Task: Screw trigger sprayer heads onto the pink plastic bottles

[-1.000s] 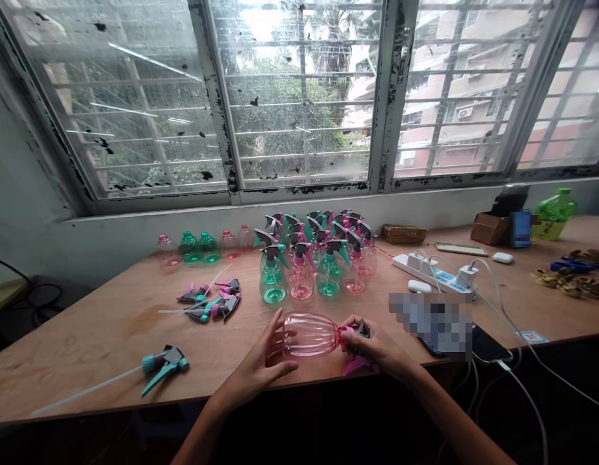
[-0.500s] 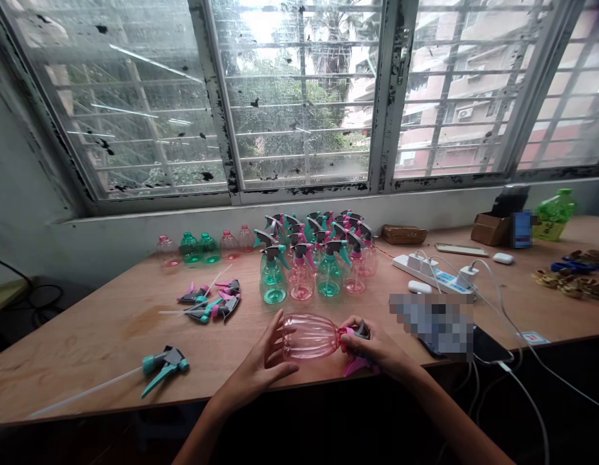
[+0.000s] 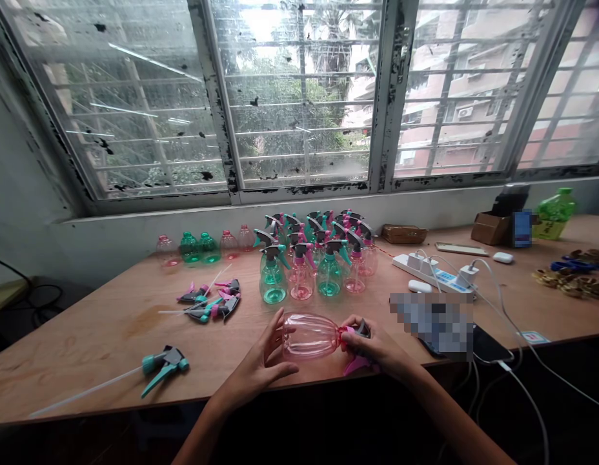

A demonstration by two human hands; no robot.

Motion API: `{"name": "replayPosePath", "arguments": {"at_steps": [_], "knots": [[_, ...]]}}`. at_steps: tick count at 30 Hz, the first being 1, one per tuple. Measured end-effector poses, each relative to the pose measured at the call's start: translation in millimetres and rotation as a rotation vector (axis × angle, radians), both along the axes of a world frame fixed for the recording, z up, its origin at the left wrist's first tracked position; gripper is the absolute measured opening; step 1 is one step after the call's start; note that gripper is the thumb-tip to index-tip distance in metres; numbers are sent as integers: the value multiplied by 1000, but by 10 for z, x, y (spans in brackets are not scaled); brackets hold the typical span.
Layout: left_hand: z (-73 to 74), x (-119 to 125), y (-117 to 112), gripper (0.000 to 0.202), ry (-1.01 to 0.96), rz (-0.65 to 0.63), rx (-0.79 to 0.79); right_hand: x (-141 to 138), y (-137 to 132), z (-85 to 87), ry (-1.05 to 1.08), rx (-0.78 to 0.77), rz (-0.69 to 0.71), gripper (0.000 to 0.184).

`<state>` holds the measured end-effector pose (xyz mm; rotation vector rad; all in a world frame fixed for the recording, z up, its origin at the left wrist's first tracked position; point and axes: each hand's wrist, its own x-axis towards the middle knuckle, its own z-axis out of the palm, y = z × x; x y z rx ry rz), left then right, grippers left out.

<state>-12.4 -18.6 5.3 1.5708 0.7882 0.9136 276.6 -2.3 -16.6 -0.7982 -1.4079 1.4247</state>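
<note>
A clear pink bottle [image 3: 310, 336] lies sideways in the air above the table's front edge, its neck to the right. My left hand [image 3: 270, 355] cups the bottle's base, with the fingers behind and the thumb below. At the neck, my right hand [image 3: 370, 342] is closed around a grey and pink trigger sprayer [image 3: 360, 367], whose pink lever shows under the fingers. Sprayer and neck meet, but whether the thread is tight I cannot tell. To the left, a loose teal and grey trigger sprayer [image 3: 166, 367] with a long straw rests near the edge.
Several finished-looking spray bottles [image 3: 302, 278] stand grouped behind my hands. Loose sprayers [image 3: 212, 303] lie left of them, and capless bottles [image 3: 209, 248] line the back wall. On the right are a power strip [image 3: 435, 274], a phone [image 3: 488, 345] with cables and a cardboard box [image 3: 490, 229].
</note>
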Motion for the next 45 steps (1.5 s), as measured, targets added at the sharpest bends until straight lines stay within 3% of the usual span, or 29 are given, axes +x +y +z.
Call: {"name": "replayPosePath", "arguments": {"at_steps": [4, 10, 16, 22, 29, 34, 37, 45], "knots": [[27, 14, 0, 90, -7, -31, -11, -3, -12, 15, 11, 4, 8, 40], [-18, -23, 2, 90, 48, -55, 73, 1, -6, -17, 30, -14, 10, 38], [-53, -34, 9, 100, -1, -25, -36, 6, -10, -6, -13, -3, 0, 39], [-16, -14, -4, 86, 1, -43, -17, -3, -18, 19, -14, -7, -7, 43], [9, -9, -27, 96, 101, -50, 61, -6, -14, 9, -14, -15, -7, 43], [0, 8, -33, 109, 31, -29, -11, -3, -18, 19, -30, -14, -21, 46], [5, 10, -37, 104, 7, -47, -54, 1, -17, 22, -37, -10, -15, 45], [16, -1, -35, 95, 72, -60, 65, 0, -18, 30, -30, -8, -26, 45]]}}
